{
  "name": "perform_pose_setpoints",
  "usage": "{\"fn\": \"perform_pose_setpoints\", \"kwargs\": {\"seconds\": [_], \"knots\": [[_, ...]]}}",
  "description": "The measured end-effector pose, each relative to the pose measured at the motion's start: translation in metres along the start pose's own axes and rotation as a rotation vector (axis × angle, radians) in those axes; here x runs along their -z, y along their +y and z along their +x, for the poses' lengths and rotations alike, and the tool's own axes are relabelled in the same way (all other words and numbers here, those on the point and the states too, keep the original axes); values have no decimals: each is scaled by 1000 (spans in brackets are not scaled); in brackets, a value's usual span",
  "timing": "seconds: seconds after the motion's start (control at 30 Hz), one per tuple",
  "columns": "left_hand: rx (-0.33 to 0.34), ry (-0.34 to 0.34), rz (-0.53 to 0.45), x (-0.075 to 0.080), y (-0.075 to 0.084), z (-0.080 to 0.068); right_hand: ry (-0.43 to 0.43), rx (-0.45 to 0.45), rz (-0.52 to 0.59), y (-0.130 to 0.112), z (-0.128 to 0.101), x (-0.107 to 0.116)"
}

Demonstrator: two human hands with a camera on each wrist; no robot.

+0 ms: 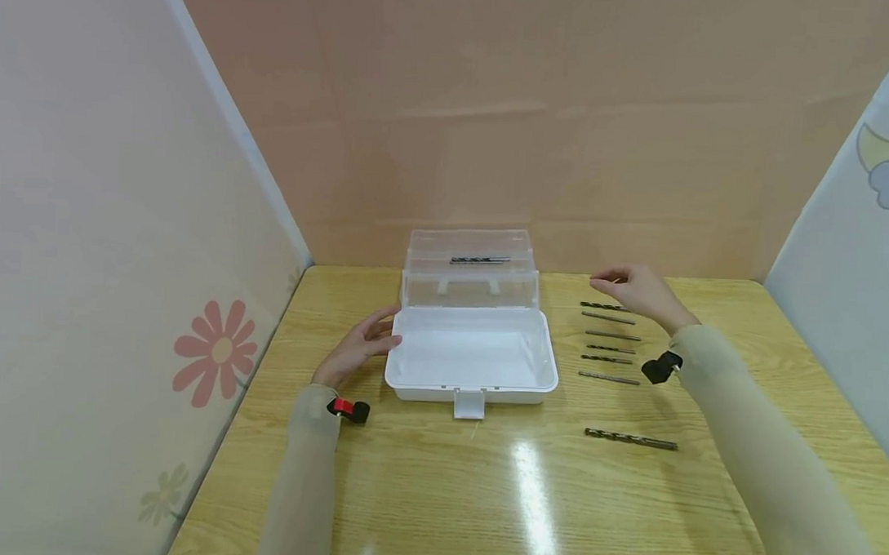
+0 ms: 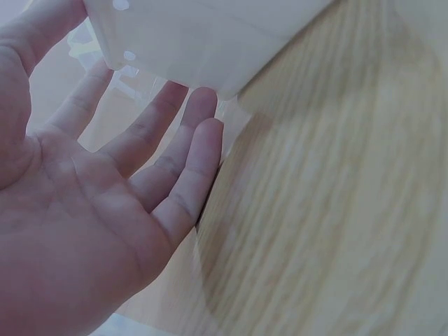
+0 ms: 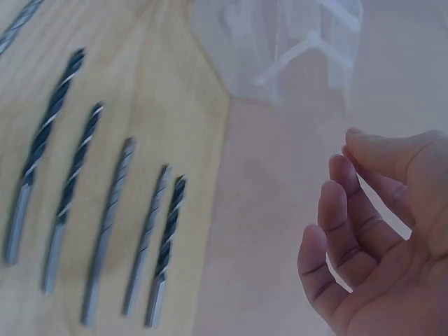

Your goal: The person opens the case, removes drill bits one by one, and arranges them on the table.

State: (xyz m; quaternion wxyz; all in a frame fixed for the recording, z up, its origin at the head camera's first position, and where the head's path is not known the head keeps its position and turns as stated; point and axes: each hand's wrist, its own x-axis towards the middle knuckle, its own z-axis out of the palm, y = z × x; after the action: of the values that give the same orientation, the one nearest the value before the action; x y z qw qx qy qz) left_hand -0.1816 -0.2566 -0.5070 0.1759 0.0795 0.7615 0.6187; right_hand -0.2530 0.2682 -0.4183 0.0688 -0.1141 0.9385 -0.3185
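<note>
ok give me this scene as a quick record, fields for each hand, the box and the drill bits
left hand: open, fingers straight, against the left end of the white box
right hand: empty, fingers loosely curled, above the far end of the bit row
box: white plastic toolbox, clear lid up, base compartment empty
bit in box: one drill bit in the tray
bits on table: row of six right of the box, larger bit nearer the camera

Soft, even indoor light, with some glare and blur.
A bright streak of glare lay on the table (image 1: 536, 493) from above; shadows were faint. The wrist views looked washed out, the left hand (image 2: 91, 210) and box (image 2: 203, 42) out of focus.
</note>
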Motion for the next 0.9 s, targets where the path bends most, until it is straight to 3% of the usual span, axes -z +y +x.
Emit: {"fn": "perform_pose_setpoints", "kwargs": {"seconds": [0.53,0.9], "knots": [[0,11,-3,2,-3,0,-5,102,53,-86,40,-14],[9,12,4,0,-4,6,-41,165,57,-126,60,-34]]}}
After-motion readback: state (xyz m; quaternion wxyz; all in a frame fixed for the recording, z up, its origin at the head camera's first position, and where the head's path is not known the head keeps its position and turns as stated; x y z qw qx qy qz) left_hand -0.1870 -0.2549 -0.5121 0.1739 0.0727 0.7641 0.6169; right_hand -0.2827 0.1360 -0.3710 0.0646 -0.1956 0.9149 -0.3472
